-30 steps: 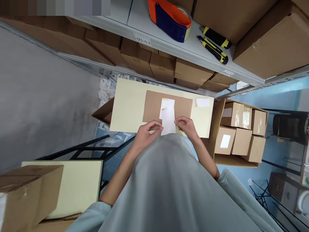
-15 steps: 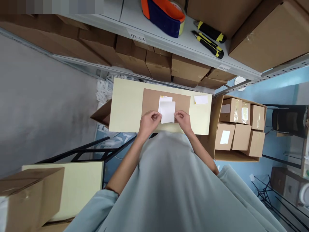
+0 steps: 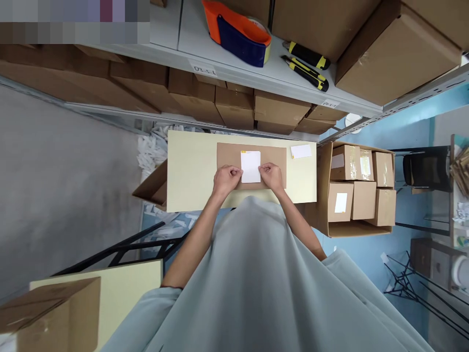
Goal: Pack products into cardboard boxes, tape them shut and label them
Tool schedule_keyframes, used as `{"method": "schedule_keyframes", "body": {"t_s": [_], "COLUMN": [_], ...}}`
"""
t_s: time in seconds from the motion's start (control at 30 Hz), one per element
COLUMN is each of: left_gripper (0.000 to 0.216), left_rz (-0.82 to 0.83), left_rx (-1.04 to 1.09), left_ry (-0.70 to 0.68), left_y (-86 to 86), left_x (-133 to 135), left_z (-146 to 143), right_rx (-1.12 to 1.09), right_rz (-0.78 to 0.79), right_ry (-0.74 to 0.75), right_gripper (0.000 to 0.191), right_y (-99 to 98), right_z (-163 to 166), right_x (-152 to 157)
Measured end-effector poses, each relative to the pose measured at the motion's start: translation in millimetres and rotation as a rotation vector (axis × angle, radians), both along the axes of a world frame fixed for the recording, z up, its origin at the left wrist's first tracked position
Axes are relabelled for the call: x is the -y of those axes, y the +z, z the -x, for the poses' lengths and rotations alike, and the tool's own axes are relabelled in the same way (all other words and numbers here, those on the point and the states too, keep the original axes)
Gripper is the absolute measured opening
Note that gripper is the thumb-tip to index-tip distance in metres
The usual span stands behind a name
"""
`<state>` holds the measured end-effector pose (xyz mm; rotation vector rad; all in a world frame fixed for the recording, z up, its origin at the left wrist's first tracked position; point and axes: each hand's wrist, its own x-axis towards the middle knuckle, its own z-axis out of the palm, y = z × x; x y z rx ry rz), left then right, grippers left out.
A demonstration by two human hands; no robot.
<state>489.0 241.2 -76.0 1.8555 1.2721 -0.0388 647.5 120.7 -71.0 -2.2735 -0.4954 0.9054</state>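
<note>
A flat brown cardboard piece [image 3: 230, 155] lies on a pale yellow table [image 3: 190, 166]. On the cardboard lies a white label sheet [image 3: 250, 166]. My left hand [image 3: 226, 178] pinches the sheet's left edge with its fingers closed. At the right edge my right hand [image 3: 271, 175] pinches it the same way. A second white label [image 3: 301, 151] lies on the table to the right, apart from both hands.
An open carton [image 3: 357, 188] of small brown boxes stands right of the table. Shelves behind hold brown boxes, an orange and blue tape dispenser [image 3: 238, 32] and two yellow-black utility knives [image 3: 306, 66]. White paper scraps [image 3: 148, 146] lie on the floor left. Another table with a box [image 3: 54, 313] is at lower left.
The white sheet was lifted and partly unfolded toward me; now it lies flat and shorter on the cardboard. Both hands moved forward with it, still pinching its sides.
</note>
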Motion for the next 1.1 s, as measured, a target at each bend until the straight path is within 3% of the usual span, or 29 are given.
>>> {"method": "schedule_keyframes", "body": {"t_s": [0.77,1.1], "left_gripper": [0.024,0.023], "left_rz": [0.062,0.033], "left_rx": [-0.135,-0.172], "left_ry": [0.040,-0.013], "left_y": [-5.2,-4.7], "left_x": [-14.4,-14.4], "left_z": [-13.7,-15.7], "right_rx": [0.054,0.070], "right_rz": [0.126,0.155], "right_ry": [0.038,0.065], "right_gripper": [0.019,0.020], "right_y": [-1.6,3.0], "right_z": [-4.6,-5.1], "right_x": [-11.3,-14.7]}}
